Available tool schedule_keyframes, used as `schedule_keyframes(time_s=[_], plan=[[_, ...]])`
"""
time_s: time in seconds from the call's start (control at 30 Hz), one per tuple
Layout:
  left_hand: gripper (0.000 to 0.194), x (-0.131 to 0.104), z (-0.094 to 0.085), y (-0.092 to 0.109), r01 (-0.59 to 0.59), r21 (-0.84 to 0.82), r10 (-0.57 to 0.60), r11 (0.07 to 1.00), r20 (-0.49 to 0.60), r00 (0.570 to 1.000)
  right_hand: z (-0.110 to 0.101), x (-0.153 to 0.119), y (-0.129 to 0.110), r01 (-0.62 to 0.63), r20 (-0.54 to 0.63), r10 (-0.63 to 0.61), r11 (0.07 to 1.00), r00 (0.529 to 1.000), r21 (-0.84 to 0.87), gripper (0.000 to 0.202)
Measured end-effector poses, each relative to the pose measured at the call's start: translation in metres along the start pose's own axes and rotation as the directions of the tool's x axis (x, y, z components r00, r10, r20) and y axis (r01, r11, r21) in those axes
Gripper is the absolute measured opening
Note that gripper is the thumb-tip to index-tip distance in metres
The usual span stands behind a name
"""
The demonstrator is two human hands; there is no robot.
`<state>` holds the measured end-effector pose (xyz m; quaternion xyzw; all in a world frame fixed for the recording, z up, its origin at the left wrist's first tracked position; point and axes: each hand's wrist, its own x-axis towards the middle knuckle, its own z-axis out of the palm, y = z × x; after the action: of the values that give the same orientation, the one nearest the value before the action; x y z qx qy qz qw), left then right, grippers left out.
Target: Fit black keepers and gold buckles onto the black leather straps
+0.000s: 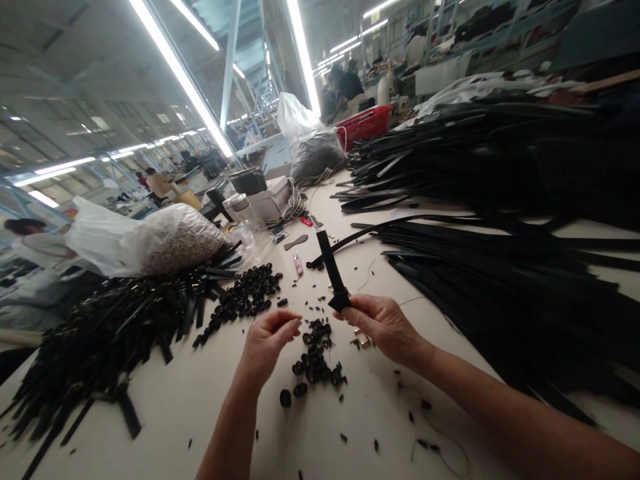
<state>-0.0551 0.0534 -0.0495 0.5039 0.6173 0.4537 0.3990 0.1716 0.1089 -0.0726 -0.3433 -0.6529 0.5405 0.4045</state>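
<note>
My right hand (383, 325) grips a black strap (331, 263) by its lower, folded-over end, with the rest of it standing up and tilting left. To the left, my left hand (273, 341) is closed in a pinch, thumb against fingertips; whatever lies between them is too small to make out. Below and between the hands is a small pile of black round buttons (317, 360). Gold-coloured metal pieces (363, 339) lie just under my right hand. Another black strap (370, 230) curves across the table behind the held one.
Long black strips (480, 267) are heaped at the right. Finished-looking straps (115, 327) pile up at the left beside more black buttons (250, 290) and a filled plastic bag (170, 237). A pink cutter (299, 265), a jar (243, 207) and a red crate (365, 125) are farther back.
</note>
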Motion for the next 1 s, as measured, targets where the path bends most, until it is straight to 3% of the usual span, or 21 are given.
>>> schedule_keyframes(time_s=[0.1, 0.23, 0.37, 0.5, 0.6, 0.73, 0.83, 1.0], plan=[[0.015, 0.0, -0.008, 0.001, -0.094, 0.289, 0.08, 0.953, 0.06, 0.995, -0.001, 0.0, -0.003, 0.002, 0.006, -0.002, 1.0, 1.0, -0.018, 0.03], [0.006, -0.002, -0.002, 0.0, -0.187, 0.538, 0.092, 0.822, 0.198, 0.976, 0.001, 0.0, -0.001, -0.011, 0.023, 0.01, 1.0, 1.0, 0.014, 0.028], [0.008, 0.0, 0.005, -0.004, -0.223, 0.636, 0.097, 0.739, 0.227, 0.969, 0.002, 0.0, 0.001, -0.028, 0.036, 0.027, 1.0, 0.999, 0.008, 0.026], [0.005, 0.003, 0.009, -0.009, -0.189, 0.625, 0.095, 0.757, 0.181, 0.979, 0.003, -0.001, 0.0, -0.032, 0.072, 0.034, 0.999, 0.997, -0.023, 0.025], [0.009, 0.003, 0.012, -0.012, -0.17, 0.534, 0.132, 0.828, 0.109, 0.985, 0.004, -0.001, 0.002, -0.027, 0.096, 0.031, 0.999, 0.995, -0.038, 0.025], [0.017, -0.001, 0.018, -0.008, -0.064, 0.112, 0.062, 0.992, 0.025, 0.998, 0.006, -0.003, 0.004, -0.007, 0.131, 0.014, 0.998, 0.991, -0.059, 0.025], [0.027, -0.005, 0.024, -0.003, -0.015, -0.127, 0.013, 0.992, -0.014, 1.0, 0.008, -0.005, 0.004, 0.021, 0.153, -0.003, 0.994, 0.988, -0.11, 0.025], [0.028, -0.009, 0.034, -0.002, 0.026, -0.281, -0.03, 0.959, -0.009, 0.999, 0.01, -0.008, 0.001, 0.058, 0.164, -0.023, 0.975, 0.986, -0.213, 0.024]])
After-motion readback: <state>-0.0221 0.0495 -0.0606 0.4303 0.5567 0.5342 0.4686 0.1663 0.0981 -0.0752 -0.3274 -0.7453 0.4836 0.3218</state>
